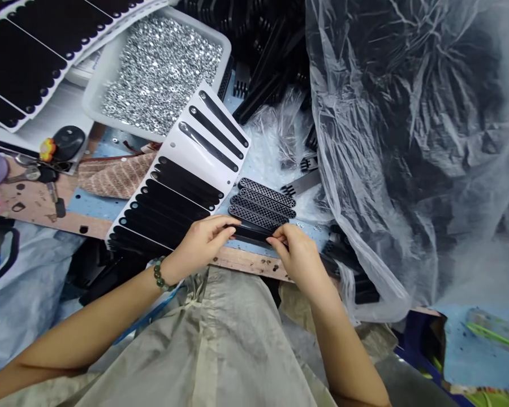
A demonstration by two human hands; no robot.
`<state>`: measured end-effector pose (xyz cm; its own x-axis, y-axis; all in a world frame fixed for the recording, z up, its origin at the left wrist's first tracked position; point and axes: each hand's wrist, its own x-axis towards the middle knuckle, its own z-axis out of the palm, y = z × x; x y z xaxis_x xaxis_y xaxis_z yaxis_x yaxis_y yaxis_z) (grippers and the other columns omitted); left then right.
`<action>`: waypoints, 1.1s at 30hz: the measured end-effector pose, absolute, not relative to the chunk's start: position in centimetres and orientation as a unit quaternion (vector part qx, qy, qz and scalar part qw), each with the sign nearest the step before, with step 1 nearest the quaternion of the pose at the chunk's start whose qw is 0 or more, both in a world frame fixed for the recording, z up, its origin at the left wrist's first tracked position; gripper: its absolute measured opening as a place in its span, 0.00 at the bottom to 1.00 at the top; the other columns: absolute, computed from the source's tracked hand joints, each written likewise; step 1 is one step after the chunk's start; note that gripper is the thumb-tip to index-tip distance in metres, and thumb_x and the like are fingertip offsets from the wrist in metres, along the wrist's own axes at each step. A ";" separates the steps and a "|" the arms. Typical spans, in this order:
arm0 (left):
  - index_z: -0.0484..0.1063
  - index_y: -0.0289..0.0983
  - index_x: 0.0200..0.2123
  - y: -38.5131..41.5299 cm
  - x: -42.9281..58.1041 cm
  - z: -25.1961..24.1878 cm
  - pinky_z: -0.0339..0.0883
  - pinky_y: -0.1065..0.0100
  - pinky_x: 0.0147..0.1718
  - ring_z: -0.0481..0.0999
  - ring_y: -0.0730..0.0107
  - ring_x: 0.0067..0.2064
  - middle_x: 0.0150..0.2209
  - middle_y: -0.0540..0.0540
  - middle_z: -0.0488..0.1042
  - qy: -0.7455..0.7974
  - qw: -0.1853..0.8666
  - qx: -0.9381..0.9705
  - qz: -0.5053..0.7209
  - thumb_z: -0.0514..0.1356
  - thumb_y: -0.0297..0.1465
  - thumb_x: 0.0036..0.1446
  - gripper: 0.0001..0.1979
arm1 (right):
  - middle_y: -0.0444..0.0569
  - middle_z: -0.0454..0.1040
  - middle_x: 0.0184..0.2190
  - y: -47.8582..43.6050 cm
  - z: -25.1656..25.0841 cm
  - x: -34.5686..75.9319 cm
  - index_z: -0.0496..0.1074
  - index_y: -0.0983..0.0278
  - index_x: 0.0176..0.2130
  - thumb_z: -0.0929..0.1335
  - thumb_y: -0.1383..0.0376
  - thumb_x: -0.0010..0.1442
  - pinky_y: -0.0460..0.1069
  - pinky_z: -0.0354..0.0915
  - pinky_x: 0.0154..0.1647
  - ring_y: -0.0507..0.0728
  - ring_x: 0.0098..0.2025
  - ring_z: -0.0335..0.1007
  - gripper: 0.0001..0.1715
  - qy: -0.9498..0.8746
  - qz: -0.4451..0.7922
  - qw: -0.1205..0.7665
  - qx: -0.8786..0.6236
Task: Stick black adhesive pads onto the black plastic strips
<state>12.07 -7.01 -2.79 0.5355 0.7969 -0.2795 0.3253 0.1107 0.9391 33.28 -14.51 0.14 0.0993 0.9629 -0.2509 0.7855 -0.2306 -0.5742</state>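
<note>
My left hand (pixel 201 244) and my right hand (pixel 300 253) pinch opposite ends of a narrow black strip (pixel 252 233), held level at the table's front edge. Whether it is one piece or two layers I cannot tell. Just beyond it lie several black oblong pieces with a mesh-like face (pixel 263 202), side by side. To their left is a white backing sheet (pixel 176 144) carrying long black adhesive strips with round-holed ends; its upper part shows bare gaps between strips. My left hand is close to this sheet's lower edge.
A white plastic tub (pixel 161 68) full of small shiny metal parts stands behind the sheet. Another sheet of black strips (pixel 38 51) lies upper left. Keys (pixel 46 175) and a brown striped cloth (pixel 116 175) are at left. Clear plastic sheeting (pixel 365 141) covers the right side.
</note>
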 end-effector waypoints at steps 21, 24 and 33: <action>0.74 0.38 0.44 -6.7 12.0 -2.5 0.72 0.71 0.35 0.77 0.68 0.40 0.44 0.45 0.75 0.436 0.573 0.674 0.163 0.55 0.35 0.61 0.13 | 0.45 0.68 0.29 -14.8 0.1 32.6 0.62 0.61 0.31 0.65 0.63 0.61 0.49 0.60 0.34 0.55 0.32 0.66 0.08 -0.591 0.259 0.133 -0.753; 0.74 0.37 0.44 -6.6 12.0 -2.5 0.72 0.72 0.34 0.78 0.69 0.38 0.44 0.45 0.75 0.430 0.565 0.684 0.167 0.54 0.35 0.61 0.13 | 0.45 0.68 0.29 -15.1 -0.3 32.8 0.61 0.60 0.31 0.66 0.60 0.61 0.49 0.58 0.32 0.55 0.31 0.65 0.10 -0.593 0.216 0.125 -0.766; 0.66 0.36 0.56 -9.3 12.3 -2.6 0.67 0.57 0.50 0.71 0.59 0.51 0.52 0.40 0.72 0.301 0.223 0.909 0.182 0.51 0.25 0.62 0.19 | 0.44 0.67 0.28 -16.0 -0.9 32.7 0.62 0.61 0.30 0.65 0.60 0.61 0.48 0.60 0.31 0.53 0.29 0.63 0.10 -0.556 0.217 0.211 -0.774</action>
